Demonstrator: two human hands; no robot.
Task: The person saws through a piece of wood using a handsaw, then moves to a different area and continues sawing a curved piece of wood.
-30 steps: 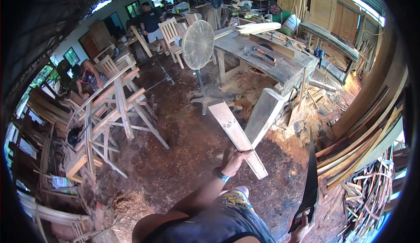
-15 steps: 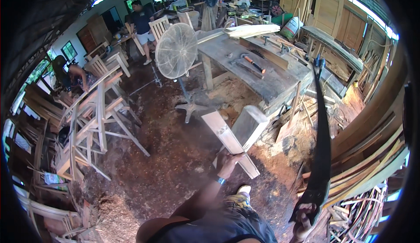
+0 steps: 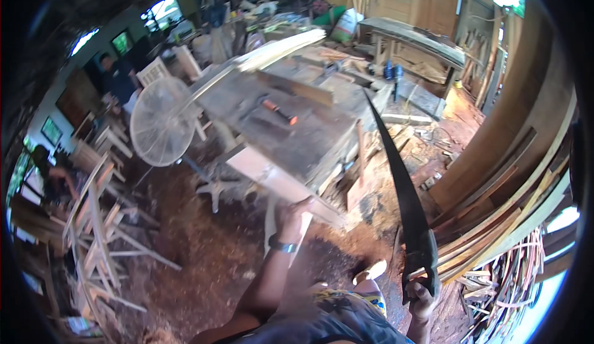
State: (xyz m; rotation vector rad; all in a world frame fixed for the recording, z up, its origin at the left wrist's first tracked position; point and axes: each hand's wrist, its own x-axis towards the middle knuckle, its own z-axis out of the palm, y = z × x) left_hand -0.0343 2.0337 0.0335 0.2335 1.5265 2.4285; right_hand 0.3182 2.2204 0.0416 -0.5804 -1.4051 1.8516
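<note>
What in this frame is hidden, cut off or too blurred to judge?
Head view only:
- Left hand on the wooden plank: its finger grip is blurred.
- Right hand around the handsaw: the handle is mostly covered by its fingers.
- Workbench: small tools on it are too small to identify.
- Person's legs: hidden by the torso.

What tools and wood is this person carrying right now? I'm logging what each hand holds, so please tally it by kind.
Handsaw, dark blade pointing up, in the right hand: 1
Pale wooden board, gripped by the left hand: 1
Total: 2
</note>
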